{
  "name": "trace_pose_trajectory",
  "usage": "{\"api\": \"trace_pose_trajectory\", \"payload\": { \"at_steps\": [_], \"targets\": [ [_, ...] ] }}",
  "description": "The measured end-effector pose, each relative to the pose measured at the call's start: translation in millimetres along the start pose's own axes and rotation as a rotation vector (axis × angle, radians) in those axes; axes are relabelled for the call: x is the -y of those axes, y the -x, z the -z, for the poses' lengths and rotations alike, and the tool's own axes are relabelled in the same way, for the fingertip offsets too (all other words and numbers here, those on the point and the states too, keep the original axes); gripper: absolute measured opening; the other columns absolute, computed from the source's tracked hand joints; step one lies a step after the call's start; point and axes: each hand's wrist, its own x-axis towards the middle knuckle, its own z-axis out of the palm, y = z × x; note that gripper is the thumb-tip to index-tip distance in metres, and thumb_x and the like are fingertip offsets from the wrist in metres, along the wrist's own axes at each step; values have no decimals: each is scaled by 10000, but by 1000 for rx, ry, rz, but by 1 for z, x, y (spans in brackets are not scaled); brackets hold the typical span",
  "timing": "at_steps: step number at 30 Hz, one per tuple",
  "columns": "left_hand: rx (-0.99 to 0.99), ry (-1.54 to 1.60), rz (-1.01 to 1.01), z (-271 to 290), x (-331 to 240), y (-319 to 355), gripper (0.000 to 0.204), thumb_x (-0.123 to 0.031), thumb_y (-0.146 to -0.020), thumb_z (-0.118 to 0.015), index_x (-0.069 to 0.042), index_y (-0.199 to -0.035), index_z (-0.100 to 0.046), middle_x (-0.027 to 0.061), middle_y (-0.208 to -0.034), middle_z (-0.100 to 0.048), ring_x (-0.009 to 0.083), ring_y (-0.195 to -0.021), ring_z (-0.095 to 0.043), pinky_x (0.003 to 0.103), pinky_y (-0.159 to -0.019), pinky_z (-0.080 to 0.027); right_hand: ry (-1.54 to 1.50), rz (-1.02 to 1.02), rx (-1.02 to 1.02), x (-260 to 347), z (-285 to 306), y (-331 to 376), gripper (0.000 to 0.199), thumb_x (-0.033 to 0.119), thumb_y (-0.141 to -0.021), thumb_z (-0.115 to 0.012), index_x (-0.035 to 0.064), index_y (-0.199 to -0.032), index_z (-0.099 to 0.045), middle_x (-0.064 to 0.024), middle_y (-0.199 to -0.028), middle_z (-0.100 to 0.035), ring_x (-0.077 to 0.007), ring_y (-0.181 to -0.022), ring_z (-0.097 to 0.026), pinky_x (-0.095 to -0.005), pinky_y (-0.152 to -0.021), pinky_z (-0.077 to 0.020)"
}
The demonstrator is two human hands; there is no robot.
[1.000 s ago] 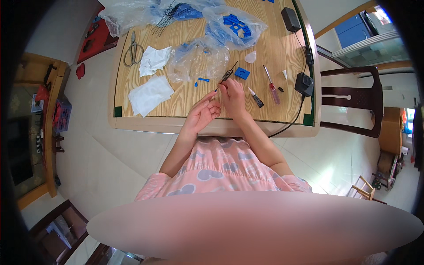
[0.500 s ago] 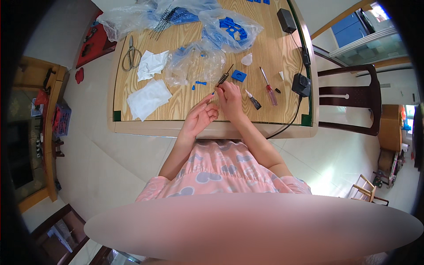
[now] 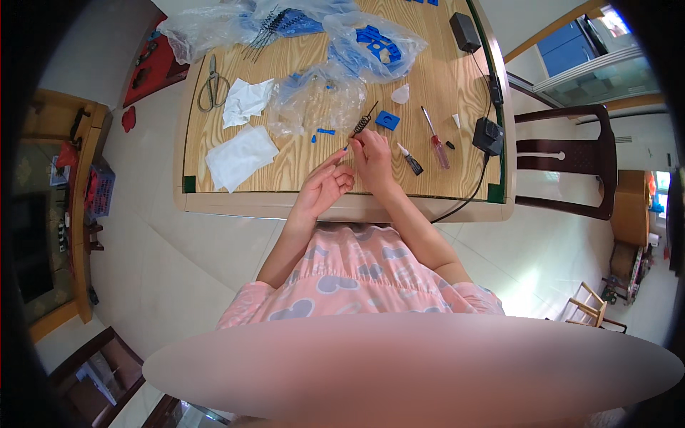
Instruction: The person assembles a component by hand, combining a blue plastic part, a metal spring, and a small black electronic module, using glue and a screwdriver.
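The right hand pinches a black coiled rod between thumb and fingers above the near part of the wooden table, the coil and its thin end rising beyond the fingertips. The left hand lies palm up, fingers loosely curled and index finger reaching toward a small blue tip at the rod's lower end; whether it grips that tip cannot be told. Compared with one second ago, both hands keep nearly the same pose. The blue block, just beyond the right hand, the black tube and the screwdriver keep their places; only the view shifts slightly.
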Motion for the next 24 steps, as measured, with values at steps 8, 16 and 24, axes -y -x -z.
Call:
{"api": "trace_pose_trajectory", "payload": {
  "at_steps": [8, 16, 24],
  "targets": [
    [14, 0, -6, -1, 0, -1, 452, -213, -992, -460, -84, -1421, -395, 160, -1120, -599, 226, -991, -574, 364, -894, -434, -5, -2, 2, 0, 0, 1, 48, 82, -861, -602, 49, -865, -568, -97, -786, -584, -290, -776, -566, -396, -709, -386],
    [-2, -12, -3, -3, -1, -1, 441, -209, -992, -461, -83, -1411, -405, 160, -1120, -602, 227, -985, -577, 363, -888, -437, 2, -7, 6, 2, 1, 1, 44, 82, -863, -596, 49, -868, -567, -94, -800, -590, -293, -781, -565, -394, -715, -389],
    [2, -14, 2, -4, -1, -1, 430, -209, -995, -463, -86, -1404, -416, 159, -1125, -610, 225, -981, -586, 360, -889, -444, 12, -1, 14, 2, 3, 0, 39, 80, -862, -591, 51, -867, -565, -94, -809, -592, -292, -800, -568, -399, -724, -390]
  ]
}}
